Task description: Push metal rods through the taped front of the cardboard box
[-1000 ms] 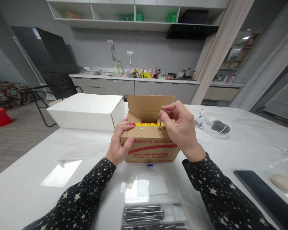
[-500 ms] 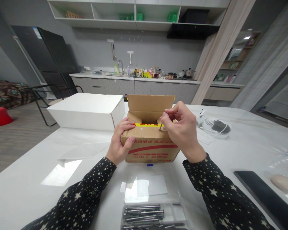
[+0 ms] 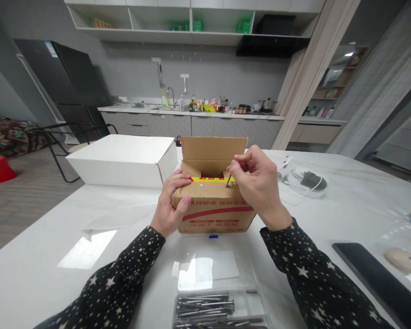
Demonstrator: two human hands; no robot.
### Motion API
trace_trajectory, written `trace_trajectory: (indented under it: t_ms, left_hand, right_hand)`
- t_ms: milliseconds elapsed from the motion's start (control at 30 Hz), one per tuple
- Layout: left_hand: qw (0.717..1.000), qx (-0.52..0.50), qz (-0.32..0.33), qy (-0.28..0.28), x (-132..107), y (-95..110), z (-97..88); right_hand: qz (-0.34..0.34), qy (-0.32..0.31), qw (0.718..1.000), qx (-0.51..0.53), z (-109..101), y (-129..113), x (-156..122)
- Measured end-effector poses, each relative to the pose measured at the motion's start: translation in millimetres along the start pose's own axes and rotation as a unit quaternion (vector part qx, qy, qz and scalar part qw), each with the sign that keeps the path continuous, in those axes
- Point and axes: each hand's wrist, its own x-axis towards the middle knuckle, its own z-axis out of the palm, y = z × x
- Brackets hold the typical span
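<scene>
A brown cardboard box [image 3: 215, 214] with red print stands in front of me, its back flap raised. My left hand [image 3: 171, 201] grips the box's left front corner, fingers over the top and thumb on the front. Pinched in my right hand [image 3: 256, 183] is a nail [image 3: 229, 180], tilted slightly, its lower end touching the box's front top flap. A small white spot lies on that flap between my hands. Nearer to me, a clear plastic case [image 3: 214, 274] lies with its lid open, and several nails [image 3: 205, 308] fill its compartments.
A long white box [image 3: 123, 157] sits at the left on the white table [image 3: 123, 246]. To the right are a small white fan [image 3: 306, 180] with its cable, a black phone [image 3: 376, 278] and a beige rounded object [image 3: 402, 260]. A kitchen counter runs along the back wall.
The view has shifted very slightly. Both hands keep their places on the box, and the nail is still at about the same spot on the flap.
</scene>
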Motion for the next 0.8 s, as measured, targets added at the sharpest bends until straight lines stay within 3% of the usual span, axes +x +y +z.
trace_trajectory:
  t_ms: [200,400,567,800]
  left_hand:
    - [1.000,-0.003,0.009,0.004,0.9,1.8,-0.2]
    - [1.000,-0.006,0.010,0.004,1.1,2.8,0.1]
    - [1.000,-0.003,0.012,0.004,0.3,1.0,-0.1]
    - [1.000,-0.016,0.014,0.000,-0.2,-0.2,-0.4]
  right_hand:
    - [-0.031,-0.063,0.997,0.016,1.7,-2.0,0.4]
    - [0.000,-0.022,1.000,0.022,1.2,0.2,0.7]
    - [-0.016,-0.059,0.998,0.019,1.5,-3.1,0.3]
    - [-0.011,-0.020,1.000,0.018,1.6,1.8,0.0]
